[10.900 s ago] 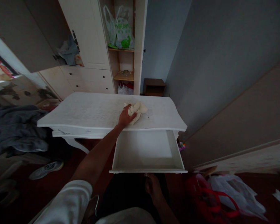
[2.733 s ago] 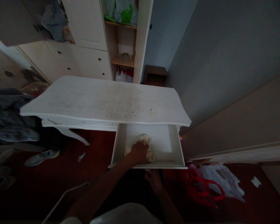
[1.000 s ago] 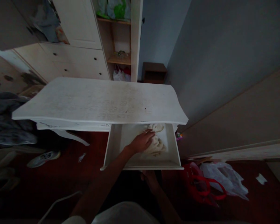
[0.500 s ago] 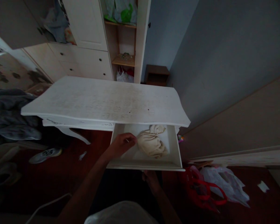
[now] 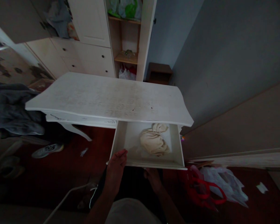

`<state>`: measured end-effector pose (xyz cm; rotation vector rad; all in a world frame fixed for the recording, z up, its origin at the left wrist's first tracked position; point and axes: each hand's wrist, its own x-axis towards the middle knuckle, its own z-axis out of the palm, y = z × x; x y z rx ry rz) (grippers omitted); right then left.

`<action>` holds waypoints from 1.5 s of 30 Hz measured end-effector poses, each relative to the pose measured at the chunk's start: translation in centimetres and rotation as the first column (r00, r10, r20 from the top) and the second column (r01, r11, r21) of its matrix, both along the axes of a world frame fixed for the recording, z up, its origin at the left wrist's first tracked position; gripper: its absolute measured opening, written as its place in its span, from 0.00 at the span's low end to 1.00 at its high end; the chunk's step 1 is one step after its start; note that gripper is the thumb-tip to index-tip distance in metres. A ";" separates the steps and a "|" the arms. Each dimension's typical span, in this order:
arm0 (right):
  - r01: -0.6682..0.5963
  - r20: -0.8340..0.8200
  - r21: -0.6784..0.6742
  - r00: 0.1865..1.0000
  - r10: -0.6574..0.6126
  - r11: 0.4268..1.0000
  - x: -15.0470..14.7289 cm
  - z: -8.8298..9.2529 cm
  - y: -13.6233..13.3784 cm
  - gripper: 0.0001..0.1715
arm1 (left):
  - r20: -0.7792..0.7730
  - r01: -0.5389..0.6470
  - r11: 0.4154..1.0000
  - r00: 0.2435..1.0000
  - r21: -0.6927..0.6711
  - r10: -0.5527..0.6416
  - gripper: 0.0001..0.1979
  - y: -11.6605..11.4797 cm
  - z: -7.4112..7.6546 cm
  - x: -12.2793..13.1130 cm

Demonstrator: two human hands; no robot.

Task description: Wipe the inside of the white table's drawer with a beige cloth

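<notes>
A white table (image 5: pixel 102 99) stands before me with its right-hand drawer (image 5: pixel 179 149) pulled out. A crumpled cream cloth (image 5: pixel 154 141) lies loose inside the drawer, toward the back right. My left hand (image 5: pixel 116 165) rests on the drawer's front left corner, fingers together and laid on the rim, holding nothing. My right hand (image 5: pixel 152 177) is under the drawer's front edge in deep shadow; its fingers are hard to make out.
A cream wardrobe (image 5: pixel 93 37) with open shelves and plastic bags stands behind the table. A small brown stand (image 5: pixel 160 73) sits by the blue wall. Red-handled plastic bags (image 5: pixel 212 188) lie on the floor at right. Grey clothing (image 5: pixel 11 109) and a shoe (image 5: pixel 48 150) lie at left.
My left hand let go of the cloth, which stays in the drawer, and drew back from inside the drawer to its front left corner.
</notes>
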<state>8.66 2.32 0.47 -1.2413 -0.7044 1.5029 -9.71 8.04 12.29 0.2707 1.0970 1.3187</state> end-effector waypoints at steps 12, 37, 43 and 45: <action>-0.001 0.067 -0.024 0.998 0.003 1.000 -0.2 0.0 -0.1 0.31 | -0.517 0.293 0.955 0.823 0.033 -0.235 0.17 -0.9 2.7 -1.7; -0.023 0.070 -0.024 0.997 0.025 0.999 0.0 0.5 0.0 0.31 | -0.841 0.634 0.660 -0.540 -0.403 0.005 0.25 10.5 -1.1 6.0; -0.014 0.075 -0.020 0.997 0.016 1.000 0.0 0.0 -0.1 0.31 | -0.832 0.503 0.733 -0.532 -0.459 -0.156 0.40 12.6 0.2 3.7; -0.021 0.078 -0.027 0.997 0.023 0.999 0.1 -0.1 -0.1 0.31 | -0.812 0.457 0.738 -0.545 -0.496 -0.208 0.40 12.6 0.7 4.0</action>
